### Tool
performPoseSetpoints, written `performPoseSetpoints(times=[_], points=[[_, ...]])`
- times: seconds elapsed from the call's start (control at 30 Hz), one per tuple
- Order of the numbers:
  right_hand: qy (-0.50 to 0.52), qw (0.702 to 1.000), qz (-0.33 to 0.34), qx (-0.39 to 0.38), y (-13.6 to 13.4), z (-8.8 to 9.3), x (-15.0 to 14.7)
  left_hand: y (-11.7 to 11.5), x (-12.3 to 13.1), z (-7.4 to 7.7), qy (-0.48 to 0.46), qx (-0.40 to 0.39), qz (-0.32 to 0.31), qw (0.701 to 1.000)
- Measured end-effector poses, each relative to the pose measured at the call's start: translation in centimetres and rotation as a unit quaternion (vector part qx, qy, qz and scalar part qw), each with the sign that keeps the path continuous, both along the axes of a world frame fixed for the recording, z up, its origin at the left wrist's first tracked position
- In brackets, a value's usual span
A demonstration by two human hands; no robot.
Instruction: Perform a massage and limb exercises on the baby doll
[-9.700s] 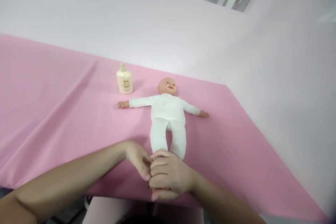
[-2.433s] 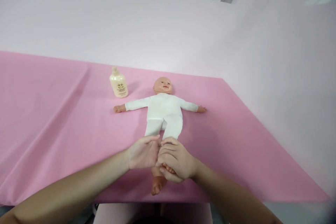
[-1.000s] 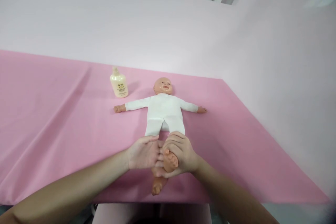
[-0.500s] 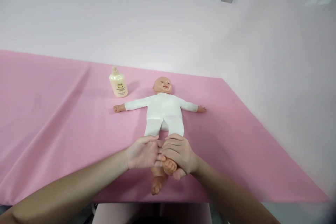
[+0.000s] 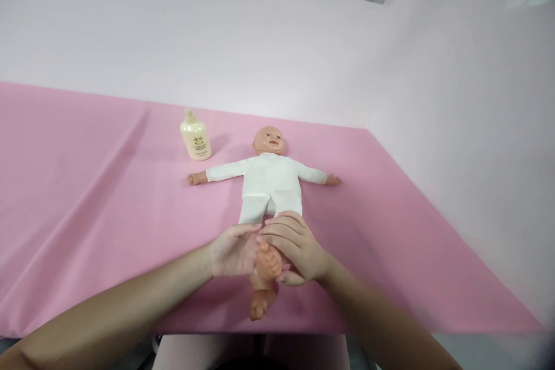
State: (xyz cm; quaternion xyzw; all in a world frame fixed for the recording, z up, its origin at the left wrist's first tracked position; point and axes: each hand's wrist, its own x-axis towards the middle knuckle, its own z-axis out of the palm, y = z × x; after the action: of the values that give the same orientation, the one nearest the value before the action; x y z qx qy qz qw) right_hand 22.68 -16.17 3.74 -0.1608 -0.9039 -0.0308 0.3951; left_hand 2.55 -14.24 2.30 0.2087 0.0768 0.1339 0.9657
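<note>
A baby doll (image 5: 271, 176) with a white cloth body lies on its back, arms spread and head away from me. Its raised foot (image 5: 269, 261) sits between my two hands. My right hand (image 5: 299, 245) wraps over the lower leg from the right, with its thumb below by the heel. From the left, my left hand (image 5: 236, 250) cups the same leg, palm up; its fingertips are hidden behind the foot. The doll's other foot (image 5: 261, 300) rests on the cloth below my hands, near the table's front edge.
A pump bottle (image 5: 196, 137) of cream-coloured liquid stands left of the doll's head. Pink cloth (image 5: 108, 196) with a few folds covers the table. White walls (image 5: 217, 40) rise behind and to the right.
The held foot has turned and shifted slightly up and left, its sole now facing me more. My right hand has moved with it; my left hand has hardly moved.
</note>
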Motion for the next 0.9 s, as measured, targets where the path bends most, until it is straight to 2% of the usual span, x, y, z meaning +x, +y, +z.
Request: performPoseSetpoints(times=[0.17, 0.33, 0.67, 0.9], points=[[0.02, 0.999, -0.045, 0.023, -0.3, 0.4, -0.3, -0.1, -0.2, -0.2, 0.009, -0.015, 0.008, 1.0], [0.039, 0.997, -0.06, 0.041, -0.3, 0.3, -0.8, 0.0, -0.2, -0.7, 0.015, -0.01, 0.02, 1.0], [0.025, 0.998, -0.038, 0.032, -0.3, 0.1, -0.6, 0.0, 0.0, -0.2, 0.016, -0.006, 0.014, 1.0], [0.006, 1.0, -0.013, 0.023, 0.1, -1.2, -0.4, 0.2, -0.1, -0.3, 0.031, -0.002, 0.015, 0.999]])
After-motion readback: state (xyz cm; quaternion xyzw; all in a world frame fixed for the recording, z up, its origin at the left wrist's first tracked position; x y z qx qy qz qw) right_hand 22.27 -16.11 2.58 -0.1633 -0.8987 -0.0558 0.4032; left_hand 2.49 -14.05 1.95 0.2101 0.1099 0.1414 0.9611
